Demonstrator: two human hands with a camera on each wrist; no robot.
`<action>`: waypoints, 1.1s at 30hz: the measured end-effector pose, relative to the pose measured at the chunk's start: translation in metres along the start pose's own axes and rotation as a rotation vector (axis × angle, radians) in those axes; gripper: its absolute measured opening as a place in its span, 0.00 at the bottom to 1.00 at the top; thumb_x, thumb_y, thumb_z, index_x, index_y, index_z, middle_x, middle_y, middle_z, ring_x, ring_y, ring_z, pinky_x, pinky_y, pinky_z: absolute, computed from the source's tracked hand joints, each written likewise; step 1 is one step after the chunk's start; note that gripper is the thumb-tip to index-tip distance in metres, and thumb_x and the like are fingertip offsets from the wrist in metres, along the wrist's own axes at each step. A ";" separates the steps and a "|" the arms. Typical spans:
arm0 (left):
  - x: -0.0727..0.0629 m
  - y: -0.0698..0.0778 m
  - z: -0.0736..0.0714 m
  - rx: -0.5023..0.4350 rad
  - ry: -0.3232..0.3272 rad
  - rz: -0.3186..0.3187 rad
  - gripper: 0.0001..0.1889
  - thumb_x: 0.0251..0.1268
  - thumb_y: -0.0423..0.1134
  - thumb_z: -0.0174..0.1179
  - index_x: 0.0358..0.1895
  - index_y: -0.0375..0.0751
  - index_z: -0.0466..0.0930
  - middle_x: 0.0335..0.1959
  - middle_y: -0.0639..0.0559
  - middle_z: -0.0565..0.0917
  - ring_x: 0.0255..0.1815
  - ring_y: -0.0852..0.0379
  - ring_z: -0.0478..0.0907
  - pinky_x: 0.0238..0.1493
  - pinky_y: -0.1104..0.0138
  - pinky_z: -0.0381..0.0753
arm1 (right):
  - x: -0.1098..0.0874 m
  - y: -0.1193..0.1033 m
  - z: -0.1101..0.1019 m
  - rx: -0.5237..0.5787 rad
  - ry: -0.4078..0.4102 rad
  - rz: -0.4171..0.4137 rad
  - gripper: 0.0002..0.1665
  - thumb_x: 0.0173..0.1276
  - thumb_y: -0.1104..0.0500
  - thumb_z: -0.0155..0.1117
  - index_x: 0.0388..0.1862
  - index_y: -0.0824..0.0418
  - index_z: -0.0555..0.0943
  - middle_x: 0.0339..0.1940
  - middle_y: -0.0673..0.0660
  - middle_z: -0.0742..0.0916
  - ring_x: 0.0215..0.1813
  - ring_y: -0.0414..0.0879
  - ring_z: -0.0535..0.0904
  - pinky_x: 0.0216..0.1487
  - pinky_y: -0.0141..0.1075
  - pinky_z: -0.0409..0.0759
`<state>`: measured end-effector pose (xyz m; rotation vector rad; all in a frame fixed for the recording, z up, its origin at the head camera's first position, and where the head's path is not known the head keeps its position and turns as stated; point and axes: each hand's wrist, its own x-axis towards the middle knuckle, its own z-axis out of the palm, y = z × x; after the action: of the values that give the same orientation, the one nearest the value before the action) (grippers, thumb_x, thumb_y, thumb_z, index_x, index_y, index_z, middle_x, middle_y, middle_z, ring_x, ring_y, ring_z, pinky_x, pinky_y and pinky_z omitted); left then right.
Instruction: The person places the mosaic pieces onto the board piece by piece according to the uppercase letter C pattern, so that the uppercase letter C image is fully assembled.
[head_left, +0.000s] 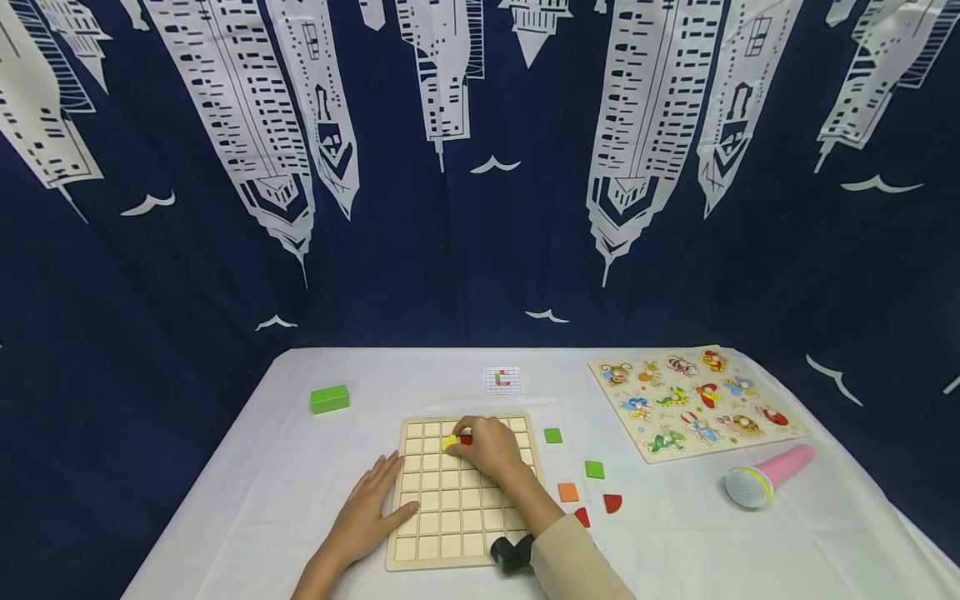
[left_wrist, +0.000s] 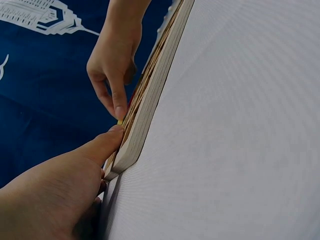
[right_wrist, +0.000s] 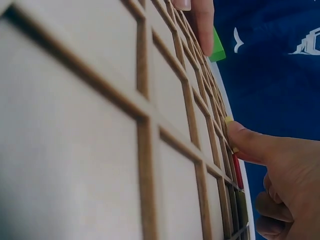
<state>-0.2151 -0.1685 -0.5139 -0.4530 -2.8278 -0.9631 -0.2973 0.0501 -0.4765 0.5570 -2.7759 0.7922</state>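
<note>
A wooden grid board (head_left: 427, 523) lies on the white table. My right hand (head_left: 487, 450) reaches over its upper rows and pinches a small yellow piece (head_left: 449, 442) between thumb and fingertips, at the surface of the grid. Just right of it, a red piece (head_left: 467, 439) sits in a cell, partly covered by the fingers. My left hand (head_left: 366, 512) rests on the board's left edge, thumb (left_wrist: 102, 145) over the rim and the other fingers extended alongside. In the right wrist view the yellow piece (right_wrist: 229, 120) shows beside the thumb.
Right of the board lie green squares (head_left: 594, 470), an orange square (head_left: 568, 492) and red quarter-round pieces (head_left: 612, 503). A pattern card (head_left: 502, 380) is behind it, a green block (head_left: 330, 399) at left. An insect puzzle (head_left: 675, 400) and pink microphone (head_left: 768, 477) lie at right.
</note>
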 end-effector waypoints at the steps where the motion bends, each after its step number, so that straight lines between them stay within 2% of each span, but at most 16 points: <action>1: 0.000 0.000 0.000 -0.001 -0.002 -0.002 0.41 0.59 0.60 0.56 0.69 0.38 0.57 0.70 0.44 0.58 0.72 0.44 0.48 0.68 0.49 0.46 | 0.000 0.000 0.000 -0.001 -0.002 0.004 0.17 0.50 0.45 0.73 0.35 0.53 0.85 0.31 0.53 0.87 0.29 0.42 0.79 0.25 0.31 0.75; 9: 0.001 0.000 0.001 -0.008 -0.004 0.000 0.41 0.59 0.61 0.55 0.70 0.39 0.57 0.70 0.44 0.58 0.72 0.45 0.48 0.68 0.49 0.45 | -0.001 0.003 0.000 -0.027 0.021 0.011 0.17 0.49 0.43 0.73 0.33 0.51 0.84 0.26 0.51 0.86 0.26 0.41 0.78 0.23 0.32 0.73; 17: 0.000 0.000 0.000 -0.006 -0.005 -0.001 0.41 0.59 0.62 0.54 0.70 0.39 0.57 0.71 0.44 0.58 0.72 0.45 0.47 0.68 0.49 0.45 | -0.002 0.004 0.001 -0.039 0.024 0.016 0.18 0.48 0.41 0.72 0.34 0.50 0.84 0.27 0.50 0.86 0.28 0.41 0.78 0.23 0.31 0.73; 18: 0.000 0.000 0.000 -0.006 -0.005 -0.001 0.41 0.59 0.62 0.54 0.70 0.39 0.57 0.71 0.44 0.58 0.72 0.45 0.47 0.68 0.49 0.45 | -0.002 0.004 0.001 -0.033 0.022 0.022 0.18 0.48 0.41 0.72 0.34 0.50 0.84 0.26 0.50 0.85 0.26 0.41 0.77 0.23 0.31 0.73; 21: 0.000 0.000 0.001 -0.005 -0.002 0.002 0.41 0.59 0.61 0.54 0.70 0.39 0.57 0.70 0.45 0.58 0.72 0.45 0.48 0.69 0.50 0.45 | -0.002 0.004 -0.003 -0.006 0.024 0.031 0.19 0.49 0.43 0.73 0.36 0.51 0.84 0.14 0.46 0.79 0.18 0.37 0.69 0.17 0.30 0.68; 25: 0.000 0.000 0.000 -0.004 -0.001 0.006 0.41 0.59 0.61 0.55 0.70 0.38 0.57 0.70 0.45 0.58 0.72 0.46 0.48 0.69 0.51 0.45 | -0.004 0.005 -0.017 0.049 0.027 0.033 0.18 0.52 0.46 0.72 0.39 0.55 0.84 0.06 0.44 0.67 0.12 0.36 0.55 0.11 0.28 0.57; 33: -0.001 0.000 0.001 -0.004 0.002 0.009 0.42 0.59 0.61 0.55 0.69 0.38 0.57 0.70 0.45 0.58 0.72 0.46 0.48 0.69 0.51 0.45 | -0.009 0.032 -0.062 0.157 0.074 0.042 0.18 0.53 0.50 0.72 0.41 0.56 0.83 0.08 0.45 0.61 0.14 0.37 0.50 0.14 0.28 0.50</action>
<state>-0.2145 -0.1682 -0.5146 -0.4650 -2.8199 -0.9670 -0.2972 0.1117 -0.4421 0.4868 -2.6816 1.0255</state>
